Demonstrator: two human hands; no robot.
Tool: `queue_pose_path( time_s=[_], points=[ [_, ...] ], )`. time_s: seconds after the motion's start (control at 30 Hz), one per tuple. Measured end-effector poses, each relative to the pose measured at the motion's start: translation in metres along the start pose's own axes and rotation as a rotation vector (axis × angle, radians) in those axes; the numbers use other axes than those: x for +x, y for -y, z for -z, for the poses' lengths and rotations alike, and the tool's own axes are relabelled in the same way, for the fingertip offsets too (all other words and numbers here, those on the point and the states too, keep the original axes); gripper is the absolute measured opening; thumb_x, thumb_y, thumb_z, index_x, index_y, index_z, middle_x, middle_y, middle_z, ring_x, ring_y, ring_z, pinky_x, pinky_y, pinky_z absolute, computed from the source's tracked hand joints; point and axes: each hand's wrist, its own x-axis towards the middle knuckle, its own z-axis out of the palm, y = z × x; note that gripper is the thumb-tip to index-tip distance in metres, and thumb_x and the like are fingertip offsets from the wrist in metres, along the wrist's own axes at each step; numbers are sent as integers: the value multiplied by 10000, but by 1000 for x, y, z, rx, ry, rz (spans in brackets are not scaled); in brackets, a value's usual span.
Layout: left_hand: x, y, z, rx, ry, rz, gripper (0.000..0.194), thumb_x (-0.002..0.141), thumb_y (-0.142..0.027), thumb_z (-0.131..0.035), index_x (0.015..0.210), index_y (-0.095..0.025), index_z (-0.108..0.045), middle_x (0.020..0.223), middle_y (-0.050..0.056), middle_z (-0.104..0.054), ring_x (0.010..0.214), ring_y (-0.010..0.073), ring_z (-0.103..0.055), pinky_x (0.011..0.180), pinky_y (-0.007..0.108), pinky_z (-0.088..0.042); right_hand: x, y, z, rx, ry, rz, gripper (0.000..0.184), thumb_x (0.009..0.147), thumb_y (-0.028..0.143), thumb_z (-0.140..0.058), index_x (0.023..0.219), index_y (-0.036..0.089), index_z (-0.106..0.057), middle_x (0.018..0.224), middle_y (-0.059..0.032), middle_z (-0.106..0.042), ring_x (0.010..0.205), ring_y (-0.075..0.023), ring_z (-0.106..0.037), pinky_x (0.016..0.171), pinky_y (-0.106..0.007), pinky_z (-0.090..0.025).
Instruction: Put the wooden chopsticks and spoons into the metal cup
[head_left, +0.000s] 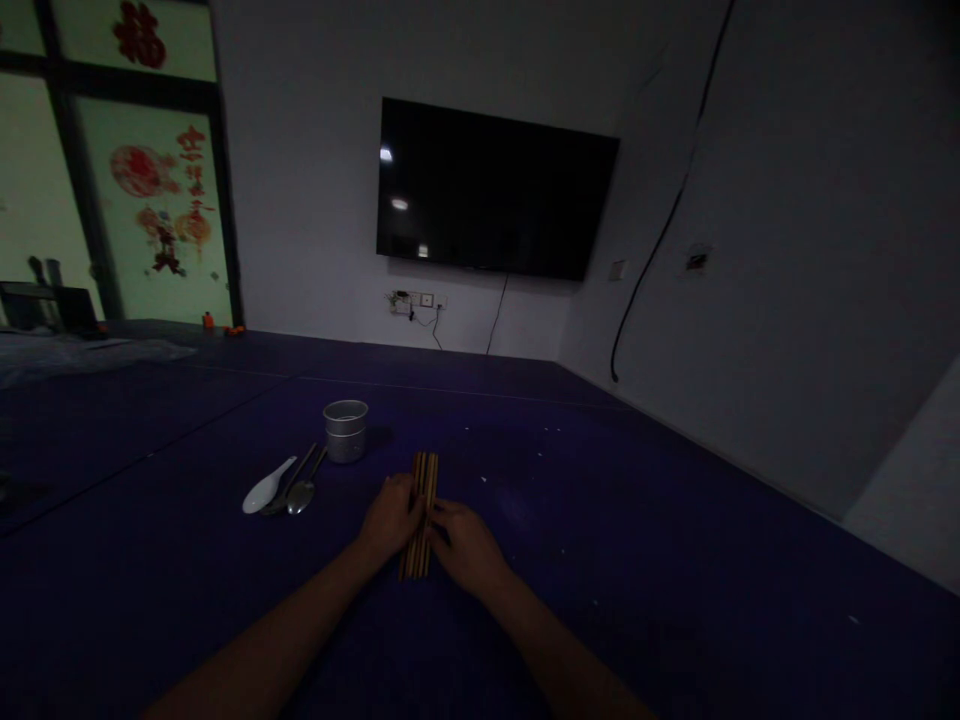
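Several wooden chopsticks (425, 470) lie side by side in a bundle, pointing away from me over the dark blue surface. My left hand (390, 515) is closed on the bundle's left side, its thumb across the sticks. From the right, my right hand (465, 545) grips the same bundle with thumb and fingers. Left of my hands rest a white soup spoon (264, 490) and a metal spoon (301, 494), with another dark-handled utensil (300, 464) partly hidden between them. A grey metal cup (346, 434) stands upright just behind the spoons.
The blue tabletop (637, 520) carries small white scraps. Clear plastic sheeting (90, 355) lies at the far left, and small orange items (217, 325) sit near the glass door. Ahead, a television (495, 190) hangs on the wall, and a black cable (664, 225) dangles at right.
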Motion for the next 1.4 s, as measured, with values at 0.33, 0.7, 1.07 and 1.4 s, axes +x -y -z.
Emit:
queue_pose_path(
  time_s=[0.33, 0.7, 1.07, 1.4],
  points=[
    [0, 2, -2, -21, 6, 12, 129, 816, -200, -401, 799, -178, -527, 829, 62, -604, 883, 203, -576, 796, 343, -438, 1, 0, 0, 10, -7, -8, 274, 840, 156, -486, 1040, 209, -665, 1144, -69, -630, 1106, -203, -550, 943, -307, -403],
    [1, 0, -2, -34, 7, 32, 166, 792, -103, -388, 808, -180, -534, 851, 53, -605, 879, 183, -577, 801, 317, -441, -2, 2, 1, -26, 21, 23, 266, 864, 213, -472, 1061, 217, -649, 1193, -69, -584, 1108, -205, -537, 941, -317, -392],
    [1, 0, -2, -54, -17, 0, 163, 822, -169, -396, 753, -169, -544, 835, 70, -594, 853, 187, -571, 773, 312, -436, -3, 0, -1, -102, 57, 10, 257, 859, 278, -514, 1085, 242, -632, 1209, -67, -577, 1121, -223, -525, 954, -341, -363],
    [6, 3, -5, -51, -8, -9, 176, 820, -233, -433, 676, -174, -516, 899, 92, -572, 913, 210, -544, 835, 357, -437, -2, 1, 0, -70, 51, 23, 251, 843, 257, -522, 1056, 216, -648, 1222, -72, -579, 1115, -215, -533, 953, -327, -375]
  ],
)
